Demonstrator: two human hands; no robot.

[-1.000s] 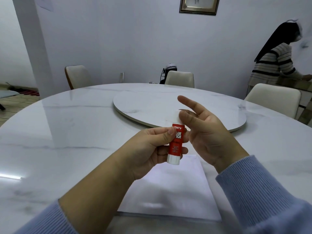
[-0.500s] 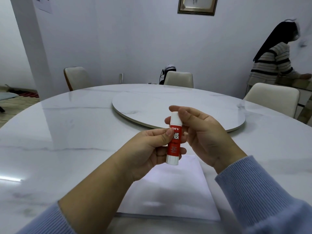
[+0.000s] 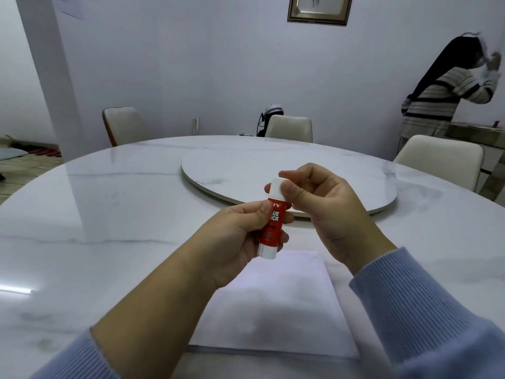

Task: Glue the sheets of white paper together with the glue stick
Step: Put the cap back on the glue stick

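Note:
A red glue stick (image 3: 271, 227) with white ends stands almost upright above the table, its body held in my left hand (image 3: 240, 236). My right hand (image 3: 322, 209) pinches its white cap (image 3: 276, 188) between thumb and fingers. Below both hands a stack of white paper (image 3: 276, 307) lies flat on the white marble table (image 3: 109, 242), near its front edge. My forearms hide part of the paper.
A round turntable (image 3: 287, 170) sits raised at the table's middle, just beyond my hands. Several cream chairs (image 3: 289, 129) stand around the far side. A person in a striped top (image 3: 448, 94) stands at the far right by a counter.
My right hand went from spread fingers beside the glue stick to a pinch on its white cap. My left hand has kept its hold on the stick's body.

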